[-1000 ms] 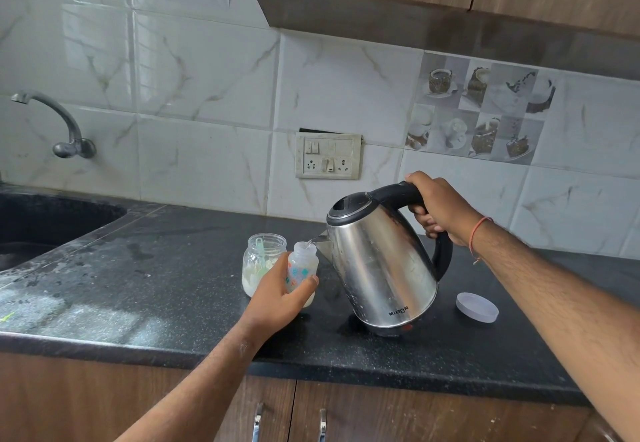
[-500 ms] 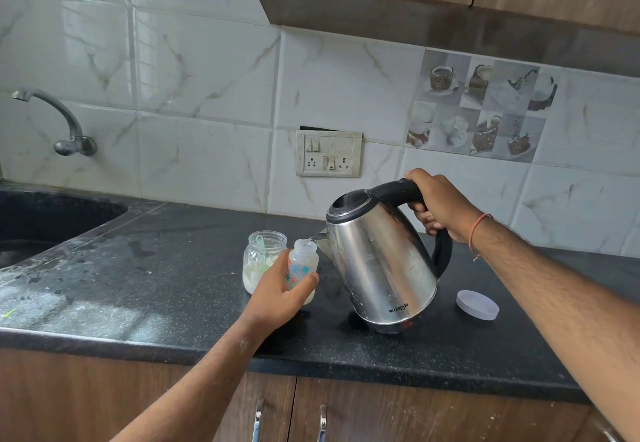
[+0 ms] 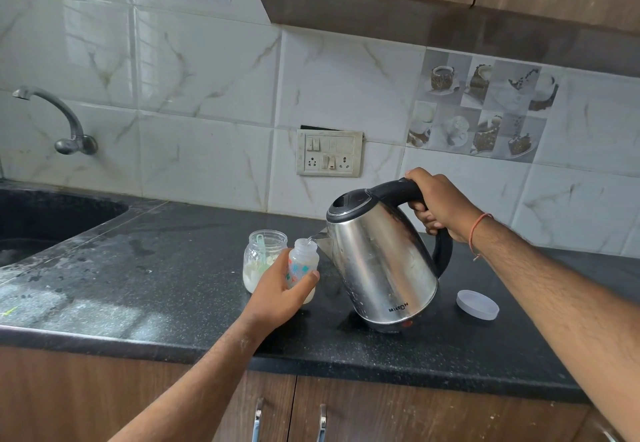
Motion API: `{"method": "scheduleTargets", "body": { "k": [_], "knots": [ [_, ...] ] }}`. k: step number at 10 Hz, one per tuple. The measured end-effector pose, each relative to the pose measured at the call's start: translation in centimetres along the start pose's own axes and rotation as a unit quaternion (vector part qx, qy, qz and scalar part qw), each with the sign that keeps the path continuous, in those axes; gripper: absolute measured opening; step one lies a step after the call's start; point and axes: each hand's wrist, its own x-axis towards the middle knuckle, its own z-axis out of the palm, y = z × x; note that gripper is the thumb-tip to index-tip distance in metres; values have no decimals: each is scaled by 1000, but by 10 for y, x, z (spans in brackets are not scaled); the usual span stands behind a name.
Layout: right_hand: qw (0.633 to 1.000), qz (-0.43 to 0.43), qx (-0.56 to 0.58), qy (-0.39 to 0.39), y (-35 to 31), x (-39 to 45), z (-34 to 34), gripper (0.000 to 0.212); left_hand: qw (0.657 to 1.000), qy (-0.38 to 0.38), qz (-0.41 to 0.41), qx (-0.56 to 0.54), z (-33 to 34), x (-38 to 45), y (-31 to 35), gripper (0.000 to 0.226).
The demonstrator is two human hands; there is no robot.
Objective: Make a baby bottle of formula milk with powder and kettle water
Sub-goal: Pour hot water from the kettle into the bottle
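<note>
Steel kettle [image 3: 382, 261], centre frame, tips from my right hand [image 3: 440, 206], fingers wrapped round its handle. My left hand [image 3: 277, 289] clasps the bottle [image 3: 302, 266] on the counter [image 3: 138, 285], just left of the spout. I'd pour thinly (the neck is narrow), watching the level and holding the bottle upright.

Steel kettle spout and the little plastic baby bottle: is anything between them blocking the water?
Nothing visible: the steel kettle spout sits just above the open mouth of the plastic baby bottle; no cap on it.
</note>
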Motion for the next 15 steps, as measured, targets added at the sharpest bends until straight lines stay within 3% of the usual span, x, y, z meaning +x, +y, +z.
{"method": "scheduleTargets", "body": {
  "k": [6,9,11,13,15],
  "knots": [
    [1000,0,1,0,0,1,1,57,1000,-7,-10,-5,0,-3,7,34],
    [1000,-4,2,-1,-1,0,1,58,1000,-3,-10,3,1,-2,8,42],
    [1000,-3,2,-2,-1,1,1,58,1000,-8,-18,10,1,-2,9,27],
    [1000,-4,3,-2,-1,0,2,58,999,-9,-21,22,1,-1,7,37],
    [1000,-6,-1,-2,-1,1,2,57,1000,-7,-21,16,1,-2,9,32]
  ]
}}
